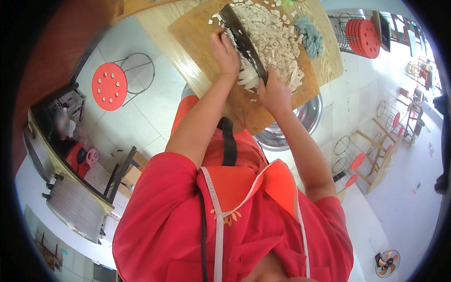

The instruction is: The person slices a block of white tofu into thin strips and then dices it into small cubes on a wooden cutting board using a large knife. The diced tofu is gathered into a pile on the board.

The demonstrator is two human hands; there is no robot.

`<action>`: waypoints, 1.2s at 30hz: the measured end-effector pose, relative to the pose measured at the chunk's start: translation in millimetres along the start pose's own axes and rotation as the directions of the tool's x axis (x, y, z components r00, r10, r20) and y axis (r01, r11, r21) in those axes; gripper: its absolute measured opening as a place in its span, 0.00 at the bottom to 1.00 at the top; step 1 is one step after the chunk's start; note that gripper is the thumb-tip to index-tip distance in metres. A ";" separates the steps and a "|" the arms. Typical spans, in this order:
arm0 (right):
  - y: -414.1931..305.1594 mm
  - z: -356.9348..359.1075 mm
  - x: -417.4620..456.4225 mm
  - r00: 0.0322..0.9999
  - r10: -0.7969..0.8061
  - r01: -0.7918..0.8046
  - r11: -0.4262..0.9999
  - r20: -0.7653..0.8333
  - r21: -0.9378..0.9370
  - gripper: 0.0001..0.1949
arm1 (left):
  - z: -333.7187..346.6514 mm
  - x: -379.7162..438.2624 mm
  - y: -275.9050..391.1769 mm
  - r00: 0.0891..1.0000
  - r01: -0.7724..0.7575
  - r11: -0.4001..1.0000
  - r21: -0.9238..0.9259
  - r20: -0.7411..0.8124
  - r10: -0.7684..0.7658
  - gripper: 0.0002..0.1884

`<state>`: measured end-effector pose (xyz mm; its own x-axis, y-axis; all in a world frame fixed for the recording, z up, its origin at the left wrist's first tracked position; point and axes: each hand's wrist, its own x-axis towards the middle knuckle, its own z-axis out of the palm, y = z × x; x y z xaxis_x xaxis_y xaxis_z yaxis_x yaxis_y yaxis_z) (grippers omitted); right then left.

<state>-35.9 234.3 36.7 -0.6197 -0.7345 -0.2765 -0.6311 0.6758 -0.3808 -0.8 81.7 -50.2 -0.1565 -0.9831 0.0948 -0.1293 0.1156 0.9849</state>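
My right hand (pixel 276 92) grips the near end of a cleaver (pixel 243 40) with a dark blade; the handle is hidden in the fist. The blade slants across a wooden cutting board (pixel 197 40), with pale bits stuck to it. To its left, my left hand (pixel 225 53) has curled fingers against a bunch of pale food strips (pixel 248 77), partly hidden by hand and blade. Right of the blade lies a broad heap of pale diced food (pixel 271 33), with longer slices at its near end. I cannot tell what the food is.
The board lies on a wooden table (pixel 331 67), its near corner jutting past the edge. A crumpled blue cloth (pixel 309 37) sits beside the heap. Below the board is a metal basin (pixel 312 114). A red stool (pixel 109 86) stands left; stacked red stools (pixel 366 38) are at right.
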 end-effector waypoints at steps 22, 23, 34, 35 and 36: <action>-17.6 -41.4 -19.5 0.998 -0.015 0.013 1.000 0.067 0.028 0.14 | -3.9 -6.4 -10.8 0.973 -0.226 0.940 0.257 0.019 0.229 0.06; -15.7 -30.1 -17.0 0.997 0.012 -0.013 1.000 0.080 0.020 0.15 | -4.0 -6.7 -9.2 0.973 -0.229 0.937 0.263 0.024 0.231 0.06; -1.8 -12.2 -8.1 0.999 -0.004 0.012 0.980 -0.039 0.198 0.20 | -66.5 1.4 -8.2 0.847 -0.395 0.906 0.155 0.443 0.294 0.10; -5.4 -17.6 -8.7 1.000 0.012 -0.009 0.985 -0.012 0.173 0.20 | -68.3 1.2 -9.0 0.858 -0.375 0.914 0.155 0.431 0.278 0.10; -10.0 -26.0 -12.5 0.999 0.033 -0.035 0.989 0.016 0.145 0.20 | -68.6 0.4 -6.3 0.868 -0.351 0.924 0.153 0.423 0.260 0.10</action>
<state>-34.0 238.4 66.8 -0.6328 -0.7125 -0.3031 -0.5347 0.6852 -0.4946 67.1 70.9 -46.5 -0.5832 -0.7636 0.2769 -0.2141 0.4733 0.8545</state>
